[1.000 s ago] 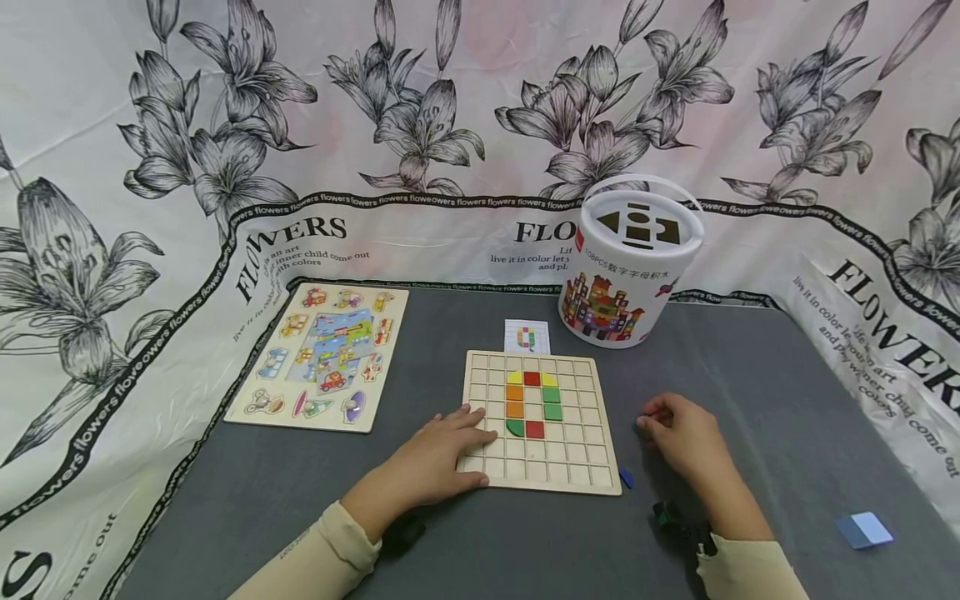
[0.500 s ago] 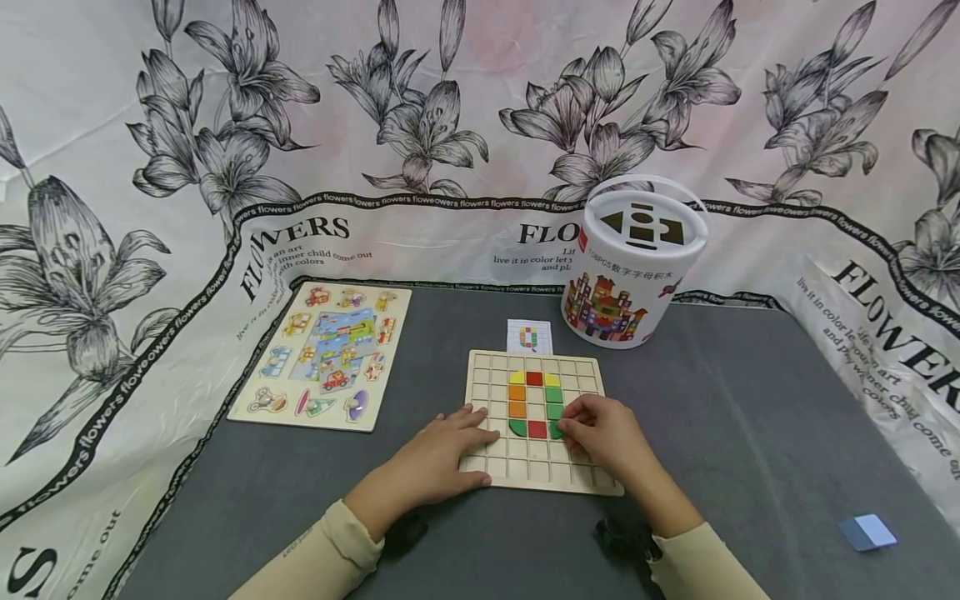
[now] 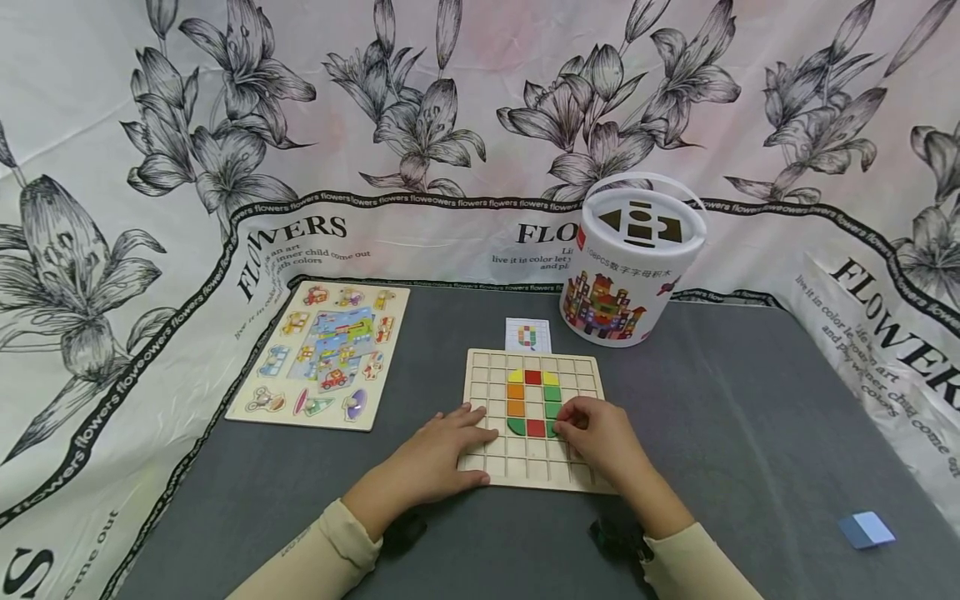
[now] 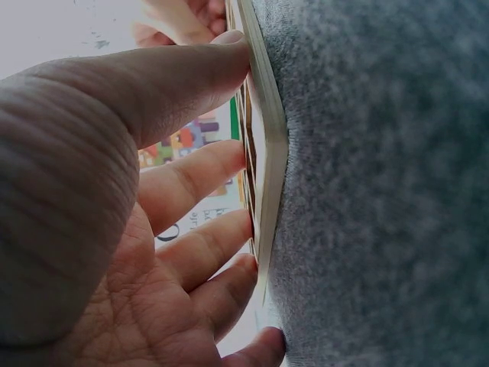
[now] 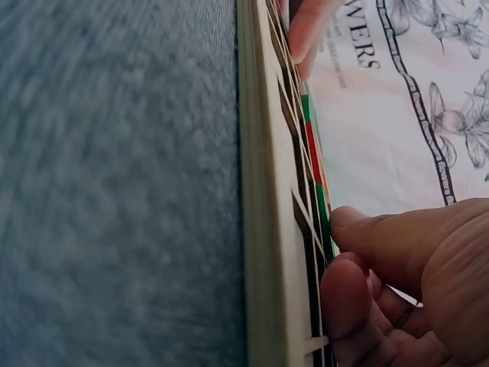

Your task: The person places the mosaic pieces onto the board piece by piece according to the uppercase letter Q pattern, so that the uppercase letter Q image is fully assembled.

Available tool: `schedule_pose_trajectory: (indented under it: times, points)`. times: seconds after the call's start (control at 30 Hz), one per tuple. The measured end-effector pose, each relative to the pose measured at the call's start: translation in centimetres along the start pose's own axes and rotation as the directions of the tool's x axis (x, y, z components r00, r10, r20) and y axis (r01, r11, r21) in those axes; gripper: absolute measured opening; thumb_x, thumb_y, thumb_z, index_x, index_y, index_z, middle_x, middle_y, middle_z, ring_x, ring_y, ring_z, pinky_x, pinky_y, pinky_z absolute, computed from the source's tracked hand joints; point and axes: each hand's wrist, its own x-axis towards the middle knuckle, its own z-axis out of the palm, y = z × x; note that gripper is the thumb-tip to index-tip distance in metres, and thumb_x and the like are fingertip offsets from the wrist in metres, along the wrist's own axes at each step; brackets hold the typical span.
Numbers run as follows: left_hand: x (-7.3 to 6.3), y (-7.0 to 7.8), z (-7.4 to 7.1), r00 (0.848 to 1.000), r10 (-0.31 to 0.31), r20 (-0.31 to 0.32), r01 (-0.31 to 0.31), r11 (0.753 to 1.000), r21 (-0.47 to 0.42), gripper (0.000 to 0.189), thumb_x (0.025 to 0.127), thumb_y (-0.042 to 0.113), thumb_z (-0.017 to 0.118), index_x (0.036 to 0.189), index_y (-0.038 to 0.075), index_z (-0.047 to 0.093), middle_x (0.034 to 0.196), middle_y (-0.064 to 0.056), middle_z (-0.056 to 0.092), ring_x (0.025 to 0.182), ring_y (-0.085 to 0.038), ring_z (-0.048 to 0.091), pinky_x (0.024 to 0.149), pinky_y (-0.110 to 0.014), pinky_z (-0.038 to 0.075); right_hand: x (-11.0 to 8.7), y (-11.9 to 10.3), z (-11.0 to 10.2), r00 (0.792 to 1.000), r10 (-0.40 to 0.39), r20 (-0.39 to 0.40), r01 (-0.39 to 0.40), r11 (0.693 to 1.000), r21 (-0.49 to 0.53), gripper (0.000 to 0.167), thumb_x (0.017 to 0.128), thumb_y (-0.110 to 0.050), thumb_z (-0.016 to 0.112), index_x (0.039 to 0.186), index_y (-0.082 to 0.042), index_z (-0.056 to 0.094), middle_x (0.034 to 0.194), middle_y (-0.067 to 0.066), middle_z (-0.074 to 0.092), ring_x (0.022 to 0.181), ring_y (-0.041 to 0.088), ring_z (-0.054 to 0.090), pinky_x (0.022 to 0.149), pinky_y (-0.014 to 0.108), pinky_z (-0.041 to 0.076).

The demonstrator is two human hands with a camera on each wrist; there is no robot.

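Note:
My left hand [image 3: 442,454] lies with spread fingers over the left edge of a wooden grid board [image 3: 536,477]. In the left wrist view its thumb and fingertips touch the board's edge [image 4: 270,153]. Yellow, red, orange and green blocks form a ring in the grid, among them an orange block [image 3: 516,407]. At the ring's lower right corner my right hand [image 3: 603,437] pinches a green block [image 3: 551,428] sitting in its cell. The right wrist view has the thumb against this green block [image 5: 324,218], the curled fingers beside it.
A small pattern card [image 3: 527,335] lies behind the board. Beyond it stands a white lidded bucket [image 3: 611,304]. A picture puzzle board [image 3: 322,408] lies at the left, and a blue block [image 3: 867,530] at the far right.
My right hand has moved left from the table onto the board, bringing a green block to the ring's lower right corner. My left hand stays in place.

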Motion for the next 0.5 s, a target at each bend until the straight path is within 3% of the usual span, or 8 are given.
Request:
schedule_pose_trajectory:
  times: [0.13, 0.27, 0.4, 0.5]
  points:
    - [0.0, 0.1, 0.0, 1.0, 0.001, 0.003, -0.001, 1.0, -0.007, 0.06, 0.096, 0.032, 0.086, 0.151, 0.018, 0.067, 0.173, -0.01, 0.045, 0.166, -0.035, 0.032, 0.132, -0.068, 0.027, -0.3, -0.3, -1.5, 0.999, -0.03, -0.043, 0.03, 1.0, -0.005, 0.003, 0.102, -0.012, 0.078, 0.1, -0.01, 0.077, 0.085, 0.003, 0.07, 0.075, 0.017, 0.057, 0.06, 0.027, 0.047]
    - [0.0, 0.2, -0.1, 1.0, 0.0, 0.004, 0.0, 1.0, -0.01, 0.06, 0.096, 0.031, 0.086, 0.151, 0.017, 0.067, 0.173, -0.011, 0.045, 0.166, -0.036, 0.032, 0.132, -0.068, 0.027, -1.2, -0.2, -4.9, 0.994, -0.046, -0.096, 0.044, 0.999, -0.025, 0.011, 0.107, -0.013, 0.072, 0.112, -0.005, 0.077, 0.096, 0.009, 0.073, 0.079, 0.019, 0.059, 0.062, 0.027, 0.05]
    - [0.0, 0.1, 0.0, 1.0, -0.004, 0.005, 0.004, 1.0, -0.008, 0.06, 0.096, 0.031, 0.086, 0.152, 0.018, 0.067, 0.172, -0.011, 0.046, 0.166, -0.036, 0.032, 0.132, -0.068, 0.026, -3.0, 1.3, -7.5, 1.0, -0.011, -0.012, 0.009, 0.992, -0.127, 0.02, 0.107, -0.016, 0.071, 0.12, -0.002, 0.076, 0.101, 0.009, 0.074, 0.08, 0.019, 0.062, 0.064, 0.033, 0.053]
    - [0.0, 0.0, 0.0, 1.0, -0.004, 0.007, 0.004, 1.0, -0.006, 0.06, 0.096, 0.031, 0.086, 0.151, 0.018, 0.067, 0.172, -0.01, 0.046, 0.166, -0.036, 0.032, 0.132, -0.068, 0.026, -4.5, 3.0, -8.0, 0.996, 0.027, 0.09, -0.008, 0.98, -0.199, 0.022, 0.103, -0.016, 0.076, 0.12, -0.002, 0.077, 0.103, 0.006, 0.073, 0.084, 0.017, 0.064, 0.069, 0.036, 0.054]
